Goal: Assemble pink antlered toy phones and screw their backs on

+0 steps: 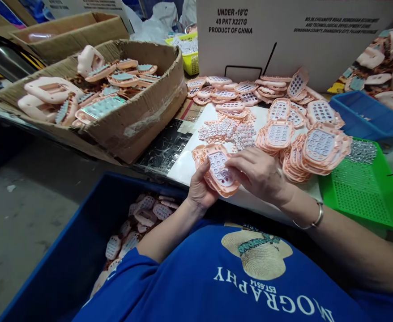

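My left hand (202,185) is closed round a pink plastic shell (219,172) with a pale purple keypad panel, its thumb along the left edge. Over the panel's right side, my right hand (258,172) has its fingers pinched together; whatever they hold is hidden or too small to name. Just beyond the shell lie small pink and grey key pieces (218,129) on a white board (181,167). Stacks of similar pink shells (319,145) stand right of my right hand, and more shells (232,94) are heaped behind.
A worn cardboard box (156,98) of pink parts stands at left. Below it, a blue bin (79,223) holds finished-looking shells. On the right are a green basket (367,188) with small metal screws and a blue tray (367,112). A white carton (284,31) blocks the back.
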A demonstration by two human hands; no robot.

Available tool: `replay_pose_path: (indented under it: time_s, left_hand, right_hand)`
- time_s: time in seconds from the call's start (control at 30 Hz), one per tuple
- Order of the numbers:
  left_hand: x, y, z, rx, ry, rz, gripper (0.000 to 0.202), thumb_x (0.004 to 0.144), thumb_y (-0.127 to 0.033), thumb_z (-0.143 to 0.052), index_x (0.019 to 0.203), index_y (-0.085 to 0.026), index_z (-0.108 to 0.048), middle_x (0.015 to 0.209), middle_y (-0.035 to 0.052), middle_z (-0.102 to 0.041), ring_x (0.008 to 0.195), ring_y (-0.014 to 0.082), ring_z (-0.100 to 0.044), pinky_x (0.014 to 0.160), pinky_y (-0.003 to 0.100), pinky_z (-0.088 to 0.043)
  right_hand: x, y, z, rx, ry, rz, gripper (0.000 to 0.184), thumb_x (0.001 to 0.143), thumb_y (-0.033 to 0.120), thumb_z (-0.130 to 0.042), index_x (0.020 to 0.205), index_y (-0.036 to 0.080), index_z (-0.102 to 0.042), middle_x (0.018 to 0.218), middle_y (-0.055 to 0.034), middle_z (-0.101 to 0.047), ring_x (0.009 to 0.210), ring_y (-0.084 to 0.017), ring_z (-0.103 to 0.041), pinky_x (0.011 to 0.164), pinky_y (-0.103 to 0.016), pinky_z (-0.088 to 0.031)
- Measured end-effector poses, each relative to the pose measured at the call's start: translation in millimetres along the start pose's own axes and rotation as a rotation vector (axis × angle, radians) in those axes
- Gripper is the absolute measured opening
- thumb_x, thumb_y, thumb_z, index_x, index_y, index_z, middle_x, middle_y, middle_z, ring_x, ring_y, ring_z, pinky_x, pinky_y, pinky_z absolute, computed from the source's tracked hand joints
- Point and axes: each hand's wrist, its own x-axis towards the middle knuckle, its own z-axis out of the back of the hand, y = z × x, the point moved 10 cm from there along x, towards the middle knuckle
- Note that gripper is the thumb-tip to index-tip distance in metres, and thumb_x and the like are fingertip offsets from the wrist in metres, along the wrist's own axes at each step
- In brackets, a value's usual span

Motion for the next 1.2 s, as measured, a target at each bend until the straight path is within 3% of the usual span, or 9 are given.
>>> replay_pose_path:
  time_s: [0.13,0.37,0.53,0.67,1.03,1.2]
  left_hand:
    - [-1.6,8.2,-10.7,0.014,0.077,0.056,0.060,0.083,-0.031,-0.068,0.139,-0.015,-0.053,0.132,0.0130,-0.068,0.133,0.0331,-0.056,0.117,0.048,-0.039]
    - [-2.0,18.8,-12.2,0.112,0.096,0.118,0.053,0.078,-0.040,-0.071,0.123,-0.012,-0.063,0.126,0.0151,-0.070,0.137,0.0389,-0.050,0.116,0.055,-0.040]
    - [-1.0,28.1,-9.2,0.131,0.089,0.141,0.053,0.080,-0.041,-0.070,0.124,-0.013,-0.063,0.125,0.0145,-0.071,0.137,0.0375,-0.051,0.116,0.053,-0.041]
    - [-0.3,33.2,-8.0,0.113,0.085,0.156,0.053,0.081,-0.044,-0.069,0.125,-0.014,-0.063,0.127,0.0139,-0.070,0.135,0.0375,-0.053,0.114,0.054,-0.042]
    - [1.1,36.5,-18.4,0.128,0.057,0.154,0.053,0.087,-0.045,-0.064,0.129,-0.014,-0.061,0.122,0.0142,-0.072,0.128,0.0348,-0.060,0.110,0.052,-0.047]
    - [-0.2,45.0,-23.0,0.119,0.077,0.178,0.058,0.086,-0.044,-0.065,0.136,-0.015,-0.056,0.126,0.0150,-0.071,0.128,0.0359,-0.060,0.111,0.053,-0.046]
  right_hand:
    - [-16.7,19.7,2.3,-0.093,0.046,0.116,0.020,0.100,0.019,-0.052,0.088,0.015,-0.067,0.084,-0.0065,-0.072,0.077,-0.017,-0.058,0.070,-0.031,-0.044]
    - [-29.5,29.9,9.9,-0.116,0.035,0.193,0.018,0.100,0.016,-0.052,0.096,0.015,-0.070,0.090,-0.0069,-0.074,0.081,-0.018,-0.061,0.070,-0.033,-0.045]
    - [-34.7,32.7,5.8,-0.169,0.111,0.141,0.023,0.101,0.016,-0.049,0.098,0.013,-0.071,0.092,-0.0084,-0.074,0.083,-0.020,-0.060,0.075,-0.035,-0.048]
    - [-45.9,35.5,2.1,-0.138,0.141,0.131,0.024,0.102,0.027,-0.053,0.108,0.012,-0.070,0.101,-0.0082,-0.074,0.096,-0.023,-0.061,0.091,-0.041,-0.049]
    - [-61.8,21.8,18.2,-0.092,0.008,-0.035,0.020,0.100,0.028,-0.059,0.114,0.017,-0.068,0.113,-0.0030,-0.076,0.107,-0.022,-0.064,0.106,-0.048,-0.041]
    - [-68.1,16.6,23.1,-0.100,-0.017,-0.059,0.018,0.098,0.019,-0.061,0.112,0.023,-0.070,0.113,-0.0014,-0.077,0.107,-0.021,-0.064,0.105,-0.047,-0.041]
